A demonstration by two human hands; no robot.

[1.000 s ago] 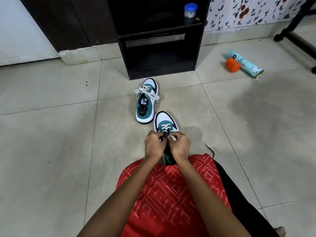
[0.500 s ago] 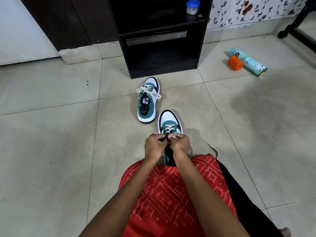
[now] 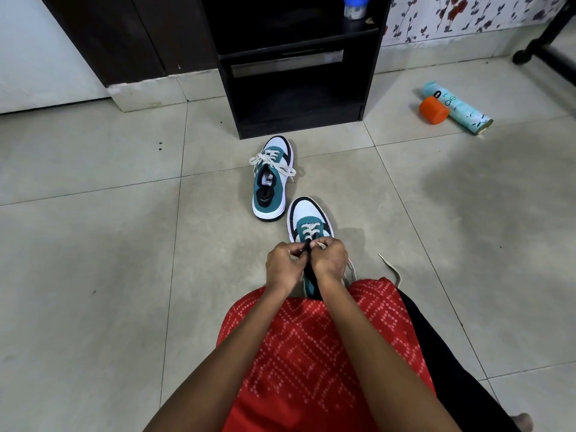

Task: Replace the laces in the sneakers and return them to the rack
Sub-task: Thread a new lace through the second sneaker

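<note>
Two white, teal and black sneakers stand on the tiled floor. The far sneaker [image 3: 271, 179] is laced with its white lace tied in a loose bow. The near sneaker [image 3: 308, 219] points away from me, and its rear half is hidden under my hands. My left hand [image 3: 283, 266] and my right hand [image 3: 330, 260] sit close together over its tongue, each pinching the white lace [image 3: 310, 230]. One loose lace end [image 3: 391, 268] trails on the floor to the right. The black rack [image 3: 296, 73] stands behind the shoes.
A teal spray can [image 3: 458, 109] with an orange cap [image 3: 433, 110] lies on the floor at the right. A small blue-lidded jar [image 3: 355, 6] sits on the rack's upper shelf. A black furniture leg [image 3: 542, 51] crosses the far right. My red-clothed lap fills the bottom centre.
My hands have shifted slightly forward along the near sneaker and drawn closer together on the lace. The far sneaker has not moved.
</note>
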